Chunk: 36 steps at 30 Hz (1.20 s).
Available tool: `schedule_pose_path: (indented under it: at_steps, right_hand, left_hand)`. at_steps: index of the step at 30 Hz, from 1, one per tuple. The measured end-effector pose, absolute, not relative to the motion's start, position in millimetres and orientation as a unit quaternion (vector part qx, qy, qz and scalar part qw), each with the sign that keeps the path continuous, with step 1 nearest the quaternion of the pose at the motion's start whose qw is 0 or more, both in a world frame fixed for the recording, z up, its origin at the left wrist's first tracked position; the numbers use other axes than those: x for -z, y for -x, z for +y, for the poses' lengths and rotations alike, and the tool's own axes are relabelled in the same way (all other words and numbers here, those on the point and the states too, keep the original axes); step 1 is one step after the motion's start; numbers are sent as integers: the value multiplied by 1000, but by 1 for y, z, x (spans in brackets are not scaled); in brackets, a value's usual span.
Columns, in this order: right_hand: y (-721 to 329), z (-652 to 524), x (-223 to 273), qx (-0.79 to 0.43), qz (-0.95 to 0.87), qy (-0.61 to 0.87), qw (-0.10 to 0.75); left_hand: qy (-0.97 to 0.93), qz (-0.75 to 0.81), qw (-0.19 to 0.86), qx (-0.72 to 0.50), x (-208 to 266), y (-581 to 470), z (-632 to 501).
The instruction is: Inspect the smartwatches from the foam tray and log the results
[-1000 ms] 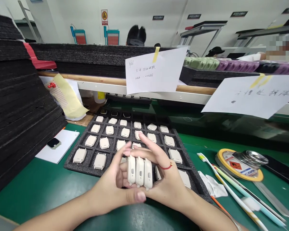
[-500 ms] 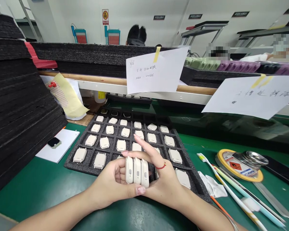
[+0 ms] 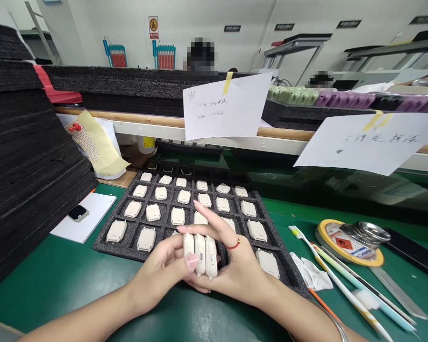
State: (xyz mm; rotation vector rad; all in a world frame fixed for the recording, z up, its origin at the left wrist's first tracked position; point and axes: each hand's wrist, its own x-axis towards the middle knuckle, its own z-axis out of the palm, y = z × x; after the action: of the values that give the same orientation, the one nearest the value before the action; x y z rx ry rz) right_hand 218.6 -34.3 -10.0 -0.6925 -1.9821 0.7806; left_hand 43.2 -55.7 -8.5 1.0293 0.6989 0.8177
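Three cream watch cases [image 3: 200, 256] stand side by side as a stack between my hands, edges with small slots toward me. My left hand [image 3: 166, 266] grips the stack from the left, its thumb lying over the edge of the left case. From the right, my right hand [image 3: 235, 261] holds the same cases, its index finger stretched out past them; a red string ring circles one finger. Beneath and beyond my hands is a black foam tray [image 3: 126, 246] with similar watch cases [image 3: 147, 239] in its compartments. My hands hide part of the tray.
Right of the tray lie a toothbrush [image 3: 337, 275], a yellow tape roll [image 3: 330, 242], a metal-topped container [image 3: 369, 232], a steel ruler [image 3: 399, 292] and white wipes [image 3: 312, 273]. A watch [image 3: 78, 212] rests on white paper at left, beside stacked black foam [image 3: 28, 166]. Paper notes [image 3: 226, 109] hang from the shelf.
My left thumb has moved up and left, from the bottom of the stack onto the left case's edge. The cases have tilted slightly. The whole view has shifted a little.
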Motion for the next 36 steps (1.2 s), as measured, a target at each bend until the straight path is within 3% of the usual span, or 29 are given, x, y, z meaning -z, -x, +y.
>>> schedule_pose_path:
  at_steps: [6, 14, 31, 36]
  right_hand:
    - [-219, -34, 10, -313, -800, 280, 429]
    - [-218, -35, 11, -296, -821, 248, 420]
    - [-219, -34, 12, -222, -858, 225, 405]
    - [-218, -32, 14, -174, -884, 195, 389]
  left_hand:
    - [-479, 311, 736, -364, 9, -44, -54]
    - [-530, 422, 634, -371, 8, -47, -54]
    - [-501, 376, 680, -381, 13, -46, -55]
    - [-528, 390, 648, -386, 15, -48, -54]
